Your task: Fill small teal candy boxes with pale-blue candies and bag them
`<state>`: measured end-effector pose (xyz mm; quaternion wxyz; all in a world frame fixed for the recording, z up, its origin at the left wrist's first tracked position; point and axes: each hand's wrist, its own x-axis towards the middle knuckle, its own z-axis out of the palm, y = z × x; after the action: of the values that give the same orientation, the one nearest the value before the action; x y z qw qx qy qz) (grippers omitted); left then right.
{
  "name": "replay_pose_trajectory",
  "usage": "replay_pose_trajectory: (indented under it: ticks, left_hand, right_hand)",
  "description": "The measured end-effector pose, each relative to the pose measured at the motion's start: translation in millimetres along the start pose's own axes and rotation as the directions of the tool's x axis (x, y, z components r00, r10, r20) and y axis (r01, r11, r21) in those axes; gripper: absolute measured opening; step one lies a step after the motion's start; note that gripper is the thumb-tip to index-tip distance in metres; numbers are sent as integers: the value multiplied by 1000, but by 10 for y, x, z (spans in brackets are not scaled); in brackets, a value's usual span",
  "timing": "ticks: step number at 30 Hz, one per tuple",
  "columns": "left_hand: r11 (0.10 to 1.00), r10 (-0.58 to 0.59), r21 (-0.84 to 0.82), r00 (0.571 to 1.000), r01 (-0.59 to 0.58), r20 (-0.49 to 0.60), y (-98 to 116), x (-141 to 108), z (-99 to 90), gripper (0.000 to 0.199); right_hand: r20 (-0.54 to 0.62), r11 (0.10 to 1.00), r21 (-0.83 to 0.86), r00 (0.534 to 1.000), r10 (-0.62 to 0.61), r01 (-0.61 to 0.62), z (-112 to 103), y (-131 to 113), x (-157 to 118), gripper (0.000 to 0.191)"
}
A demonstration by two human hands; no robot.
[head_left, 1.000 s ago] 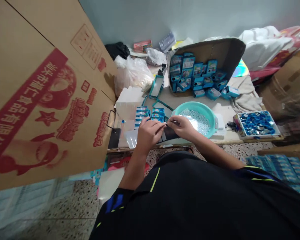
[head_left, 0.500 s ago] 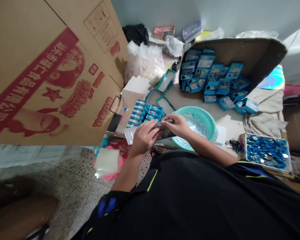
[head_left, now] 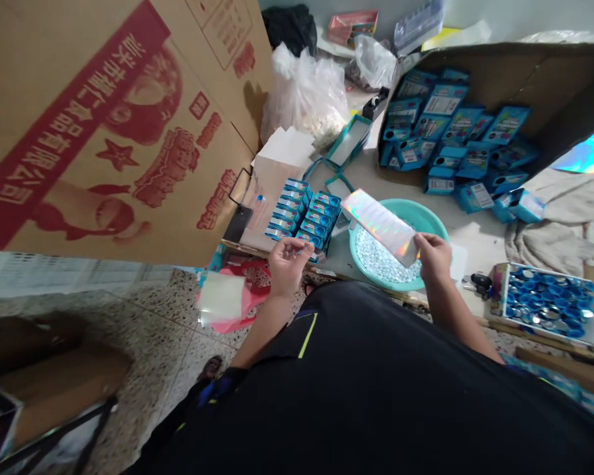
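My right hand (head_left: 434,258) pinches one end of a shiny, silvery rainbow-tinted sheet (head_left: 380,225), long and narrow. The sheet slants over a turquoise basin (head_left: 433,221) that holds many small white pieces (head_left: 383,257). To the left, my left hand (head_left: 287,265) has its thumb and fingertips drawn together. Whatever they pinch, if anything, is too small to make out. Just beyond that hand, small blue boxes (head_left: 318,218) stand in two rows inside an open carton (head_left: 282,155).
A large brown carton (head_left: 89,119) rises at the left. At the back right, a tipped box (head_left: 539,72) holds many blue packets (head_left: 445,99). Keys (head_left: 480,284) lie beside a tray of blue round pieces (head_left: 549,303). A plastic bag (head_left: 304,89) sits behind.
My hands have moved apart from being together in front of the basin. My right hand has gone right with the silvery sheet, which now shows in full. The view has shifted too.
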<state>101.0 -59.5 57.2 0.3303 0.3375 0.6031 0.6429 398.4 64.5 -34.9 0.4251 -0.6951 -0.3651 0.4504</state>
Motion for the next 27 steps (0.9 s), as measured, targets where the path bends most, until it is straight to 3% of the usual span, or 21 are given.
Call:
replay_pose_trajectory:
  ticks: [2, 3, 6, 8, 11, 14, 18, 20, 22, 25, 27]
  left_hand:
    - [995, -72, -69, 997, 71, -15, -13, 86, -14, 35]
    - [992, -95, -91, 995, 93, -22, -17, 126, -19, 37]
    - [985, -143, -100, 989, 140, -30, -25, 222, -30, 40]
    - [983, -160, -95, 987, 158, -13, -38, 269, -38, 42]
    - [985, -147, -88, 989, 148, 13, -75, 326, -54, 45]
    - [990, -118, -75, 992, 121, 41, -111, 366, -65, 50]
    - [986, -122, -115, 992, 124, 27, -123, 385, -61, 63]
    - [984, -124, -131, 992, 120, -15, -122, 383, -46, 67]
    - [982, -123, -149, 991, 115, -46, -129, 374, -20, 69]
    - [976, -133, -179, 990, 123, -47, -168, 352, 17, 70]
    - [982, -114, -156, 992, 104, -55, -197, 331, 18, 69]
  right_hand:
    - [29, 952, -302, 997, 68, -56, -137, 217, -14, 39]
    - [44, 889, -457, 998, 42, -17, -165, 275, -38, 45]
    - [113, 687, -684, 966, -232, 246, -72, 238, -161, 50]
    - [200, 673, -598, 894, -401, 436, 113, 73, -280, 44]
    - [396, 785, -232, 793, -463, 574, 480, -263, -516, 39]
    - [624, 896, 73, 681, -384, 439, 833, -556, -790, 49]
    - [805, 950, 240, 505, -310, 201, 1135, -746, -1098, 62]
    - [814, 940, 264, 473, -338, 217, 1202, -771, -1187, 67]
    - [787, 913, 274, 475, -394, 303, 1229, -777, -1223, 67]
    - [746, 881, 272, 493, -447, 387, 1232, -782, -1178, 47]
    - [739, 858, 263, 480, -473, 441, 1217, -805, -1095, 41]
